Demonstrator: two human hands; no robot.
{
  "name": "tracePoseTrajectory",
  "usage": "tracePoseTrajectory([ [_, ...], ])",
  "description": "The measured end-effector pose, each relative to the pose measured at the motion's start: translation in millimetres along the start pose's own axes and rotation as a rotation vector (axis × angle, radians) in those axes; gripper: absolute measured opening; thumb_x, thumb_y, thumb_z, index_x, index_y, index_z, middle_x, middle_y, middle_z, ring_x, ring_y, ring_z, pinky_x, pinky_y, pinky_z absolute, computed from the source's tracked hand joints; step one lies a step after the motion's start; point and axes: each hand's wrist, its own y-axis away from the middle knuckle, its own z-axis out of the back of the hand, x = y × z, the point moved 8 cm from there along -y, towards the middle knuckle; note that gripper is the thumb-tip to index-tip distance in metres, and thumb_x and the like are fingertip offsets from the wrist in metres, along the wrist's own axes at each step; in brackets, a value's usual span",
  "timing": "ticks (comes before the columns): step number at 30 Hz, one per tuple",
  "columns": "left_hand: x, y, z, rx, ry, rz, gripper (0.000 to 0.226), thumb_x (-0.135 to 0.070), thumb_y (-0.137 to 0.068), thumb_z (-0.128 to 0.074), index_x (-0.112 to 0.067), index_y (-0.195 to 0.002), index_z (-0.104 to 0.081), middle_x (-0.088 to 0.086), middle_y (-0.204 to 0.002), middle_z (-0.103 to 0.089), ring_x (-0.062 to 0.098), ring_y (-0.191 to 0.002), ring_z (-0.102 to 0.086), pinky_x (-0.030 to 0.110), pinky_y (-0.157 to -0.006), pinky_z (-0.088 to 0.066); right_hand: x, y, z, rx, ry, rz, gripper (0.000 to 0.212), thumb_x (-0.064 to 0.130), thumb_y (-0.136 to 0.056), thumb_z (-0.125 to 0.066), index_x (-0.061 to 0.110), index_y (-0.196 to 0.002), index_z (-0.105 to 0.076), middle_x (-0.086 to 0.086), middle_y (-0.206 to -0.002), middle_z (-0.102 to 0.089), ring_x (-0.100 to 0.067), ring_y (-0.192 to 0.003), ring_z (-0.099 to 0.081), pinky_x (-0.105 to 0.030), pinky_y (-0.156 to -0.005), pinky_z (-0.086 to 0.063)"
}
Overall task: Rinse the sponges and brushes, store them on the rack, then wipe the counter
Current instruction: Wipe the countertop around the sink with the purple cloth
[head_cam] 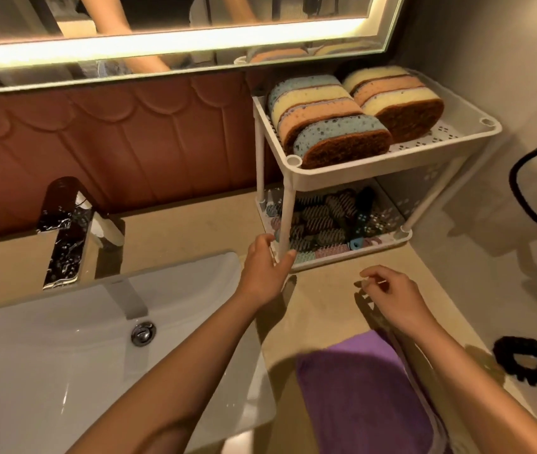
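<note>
Left hand fingers pinching rack front post; right hand fingers loosely curled, empty. Purple cloth lying at surface's near edge: soft, light, prob. bunch-grab mid-fold.

The rack looks like matt white plastic with perforated shelves. On its top shelf the sponges are porous foam with rough brown scouring faces. Left of the rack, the faucet is shiny chrome metal, wet-looking, and the sink is glossy white ceramic. In front of the rack, the counter is smooth beige stone, with a fuzzy purple cloth on it.
</note>
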Motion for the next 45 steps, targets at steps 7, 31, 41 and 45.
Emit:
tracePoseTrajectory([
  [7, 23, 60, -22, 0.269, 0.0, 0.055, 0.022, -0.021, -0.095, -0.048, -0.007, -0.109, -0.057, 0.002, -0.102, -0.057, 0.015, -0.097, -0.052, 0.022, -0.081, -0.037, -20, 80, -17, 0.095, 0.347, 0.148, 0.044, 0.034, -0.089, -0.048, 0.021, -0.131, -0.051, -0.001, -0.146, -0.039, -0.022, -0.135, -0.032, -0.034, -0.107, -0.026],
  [31, 78, 133, -124, 0.233, -0.795, -0.23, 0.07, -0.045, -0.088, -0.017, -0.004, -0.141, -0.035, 0.014, -0.148, -0.035, 0.024, -0.136, -0.037, 0.035, -0.109, -0.022, -45, 103, -94, 0.036, 0.73, 0.132, 0.066, 0.052, -0.094, 0.003, 0.022, -0.146, -0.023, -0.018, -0.149, -0.034, -0.036, -0.139, -0.03, -0.044, -0.111, 0.0],
  [41, 81, 42, -83, 0.343, -0.952, -0.26, 0.061, -0.038, -0.1, -0.016, -0.006, -0.147, 0.007, 0.011, -0.157, 0.01, 0.02, -0.145, 0.011, 0.031, -0.117, 0.007, 5, 39, -126, 0.051, 0.725, 0.07, 0.061, 0.049, -0.097, -0.017, 0.028, -0.149, 0.008, -0.009, -0.158, 0.013, -0.031, -0.144, 0.016, -0.05, -0.115, 0.007],
  [45, 83, 25, -81, 0.362, -0.906, -0.212, 0.059, -0.037, -0.101, -0.015, -0.006, -0.148, 0.004, 0.011, -0.158, 0.008, 0.02, -0.145, 0.01, 0.032, -0.119, 0.005, 10, 26, -132, 0.067, 0.732, 0.069, 0.061, 0.048, -0.097, -0.018, 0.027, -0.149, 0.005, -0.011, -0.158, 0.011, -0.032, -0.144, 0.015, -0.052, -0.115, 0.005],
])
